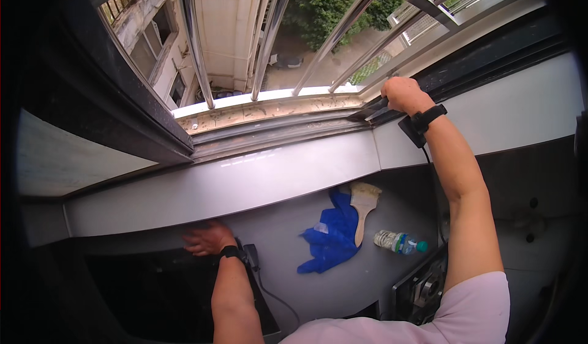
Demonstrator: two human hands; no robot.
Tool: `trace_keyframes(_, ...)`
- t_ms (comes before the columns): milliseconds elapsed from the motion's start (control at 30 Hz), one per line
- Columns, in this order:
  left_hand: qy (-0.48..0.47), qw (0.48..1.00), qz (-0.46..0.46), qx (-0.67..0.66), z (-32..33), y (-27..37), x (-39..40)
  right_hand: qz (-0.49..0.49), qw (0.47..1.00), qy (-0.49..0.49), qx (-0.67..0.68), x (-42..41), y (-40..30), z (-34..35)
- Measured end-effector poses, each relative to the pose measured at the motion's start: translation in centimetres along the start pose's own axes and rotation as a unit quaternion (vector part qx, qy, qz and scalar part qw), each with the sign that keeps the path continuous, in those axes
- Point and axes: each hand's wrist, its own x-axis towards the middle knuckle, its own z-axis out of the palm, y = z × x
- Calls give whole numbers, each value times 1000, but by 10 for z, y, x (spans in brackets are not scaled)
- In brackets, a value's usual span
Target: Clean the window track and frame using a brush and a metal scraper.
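Note:
My right hand (403,95) grips a dark, flat-bladed tool, apparently a scraper (366,113). Its blade reaches into the right corner of the window track (275,133); much of its handle is hidden by my fingers. My left hand (210,240) holds nothing, fingers spread and slightly blurred, near the front edge of the white sill (239,178) and above the far edge of a black panel (156,293). Between my arms, a blue cloth (333,238) lies crumpled on the grey counter (280,257). A wide flat paintbrush (364,211) with a wooden handle rests partly on it.
A clear plastic bottle (400,243) with a green cap lies beside the brush. At lower right is a gas hob (422,291). Metal bars (273,36) cross the window opening, with a dark sash frame (138,96) to the left. Cables run from both wrist devices.

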Motion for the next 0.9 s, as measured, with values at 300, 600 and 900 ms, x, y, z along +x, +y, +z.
trace_keyframes(300,-6,1000,-16,-4,-2,3,-1,-34,995,54,-82,7,-30,0)
trace_keyframes(600,-6,1000,-16,0,-3,2,1,-43,996,82,-9,-8,-18,-15)
trace_keyframes(900,5,1000,-1,16,6,-2,1,21,999,36,-18,-31,-27,14)
